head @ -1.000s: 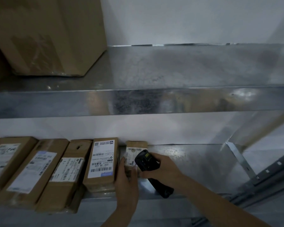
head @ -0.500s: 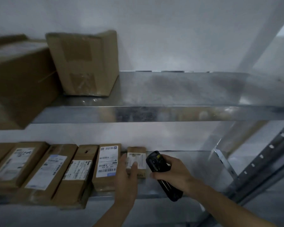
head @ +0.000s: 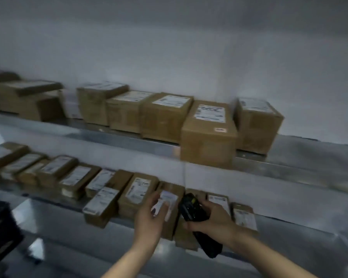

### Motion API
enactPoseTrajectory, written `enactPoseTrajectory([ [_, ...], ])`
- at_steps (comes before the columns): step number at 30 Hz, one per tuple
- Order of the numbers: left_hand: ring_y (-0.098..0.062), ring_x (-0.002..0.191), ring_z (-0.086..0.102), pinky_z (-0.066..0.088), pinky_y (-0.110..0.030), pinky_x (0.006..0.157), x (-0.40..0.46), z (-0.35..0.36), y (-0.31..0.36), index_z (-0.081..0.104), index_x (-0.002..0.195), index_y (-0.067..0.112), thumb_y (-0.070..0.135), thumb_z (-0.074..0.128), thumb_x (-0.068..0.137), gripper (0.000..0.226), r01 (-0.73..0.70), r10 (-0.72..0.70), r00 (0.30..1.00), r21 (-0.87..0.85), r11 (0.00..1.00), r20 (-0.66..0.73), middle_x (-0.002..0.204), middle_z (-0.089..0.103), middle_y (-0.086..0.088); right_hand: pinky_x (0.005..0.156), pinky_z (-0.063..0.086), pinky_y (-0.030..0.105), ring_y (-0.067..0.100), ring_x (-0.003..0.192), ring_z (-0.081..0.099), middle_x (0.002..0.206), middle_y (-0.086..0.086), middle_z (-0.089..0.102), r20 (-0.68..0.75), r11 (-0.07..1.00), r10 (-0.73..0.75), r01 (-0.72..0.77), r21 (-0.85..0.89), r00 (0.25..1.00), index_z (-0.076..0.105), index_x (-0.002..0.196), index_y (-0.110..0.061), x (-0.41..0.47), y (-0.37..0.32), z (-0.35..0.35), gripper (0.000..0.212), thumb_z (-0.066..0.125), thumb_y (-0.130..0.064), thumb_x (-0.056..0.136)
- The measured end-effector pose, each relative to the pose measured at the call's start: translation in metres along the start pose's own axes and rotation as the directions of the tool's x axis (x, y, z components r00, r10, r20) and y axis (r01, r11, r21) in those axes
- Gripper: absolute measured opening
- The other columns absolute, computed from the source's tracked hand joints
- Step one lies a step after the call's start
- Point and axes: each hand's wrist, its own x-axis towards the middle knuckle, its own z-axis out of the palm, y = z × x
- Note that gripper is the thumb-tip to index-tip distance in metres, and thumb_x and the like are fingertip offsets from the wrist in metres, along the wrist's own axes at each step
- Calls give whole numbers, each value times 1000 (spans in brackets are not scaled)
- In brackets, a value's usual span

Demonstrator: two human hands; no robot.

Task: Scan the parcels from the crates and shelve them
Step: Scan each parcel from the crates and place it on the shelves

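You are steadying a small parcel (head: 170, 205) with your left hand (head: 149, 219) at the lower centre of the frame, fingers lying fairly straight against its labelled face and side rather than curling round it, while your right hand (head: 215, 219) is wrapping its grip tightly round the black scanner (head: 193, 210) just to the right. The parcel is sitting on the lower shelf (head: 301, 227), its front end hanging over the edge, packed in among a row of similar parcels (head: 74, 177) running off to the left of the frame. The likely trouble is that overhang: a careless nudge from either hand could tip it, or the parcel below the scanner, off the lip. The scanner is also sitting very close to the label, and the view is blurring, so a clean read looks doubtful to me. Two more small parcels (head: 243, 215) are crowding in behind your right hand, leaving little room to slide anything in there. Larger boxes (head: 208, 135) are lining the upper shelf (head: 289, 167) across the middle of the frame, one jutting past its front edge, and a dark crate (head: 0, 233) is showing at the lower left.
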Motion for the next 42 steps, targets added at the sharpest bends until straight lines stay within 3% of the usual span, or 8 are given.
enactPoseTrajectory([
  [5,-9,123,53,45,-31,104,-6,-176,-10,56,136,31,41,64,95,43,32,-23,993,70,997,-117,135,56,14,69,45,6,-12,89,57,105,-29,58,113,993,-115,115,3,987,54,118,-45,19,-95,137,57,92,-35,77],
  [9,-7,130,46,42,-36,111,-25,-327,-26,60,123,40,48,65,92,32,37,-8,965,107,994,-264,138,49,21,78,45,7,-1,103,61,123,-19,61,222,971,-213,231,-59,952,48,141,-36,29,-168,265,80,92,-41,74],
  [18,0,109,62,47,-31,104,-65,-552,-62,57,134,33,35,73,90,47,120,-34,773,93,988,-634,110,70,17,68,52,14,-10,79,69,90,-21,76,440,921,-308,381,-84,843,72,107,-32,55,-261,479,48,95,-40,66],
  [22,3,103,58,41,-26,95,-57,-628,-92,54,138,31,43,70,91,51,220,-110,712,71,973,-693,109,70,19,84,51,16,-10,97,68,105,-22,76,531,902,-327,426,-73,782,71,122,-31,87,-280,568,82,90,-64,50],
  [28,-9,120,58,44,-33,108,-2,-727,-151,56,137,29,42,69,91,50,311,-197,647,18,950,-736,125,64,14,89,47,9,-7,106,67,116,-21,74,637,913,-280,405,-54,718,65,137,-26,172,-295,688,91,98,-50,56],
  [32,-11,125,54,42,-33,110,38,-773,-187,52,144,24,41,68,92,57,344,-258,616,-41,938,-744,138,57,9,103,47,22,7,119,63,130,-12,66,650,920,-211,373,-121,730,54,148,-20,226,-298,747,111,96,-57,52],
  [39,-12,130,51,40,-31,107,107,-851,-234,48,147,27,43,66,94,58,386,-321,590,-89,918,-741,143,54,10,97,44,20,3,110,58,107,-29,57,663,946,-132,294,-138,736,52,117,-40,299,-319,833,69,98,-40,65],
  [42,-13,130,52,41,-33,109,147,-886,-253,48,148,24,42,67,93,61,381,-327,587,-103,919,-741,144,55,8,103,48,29,5,112,62,109,-29,62,672,950,-82,262,-171,736,55,115,-45,337,-329,870,69,98,-49,61],
])
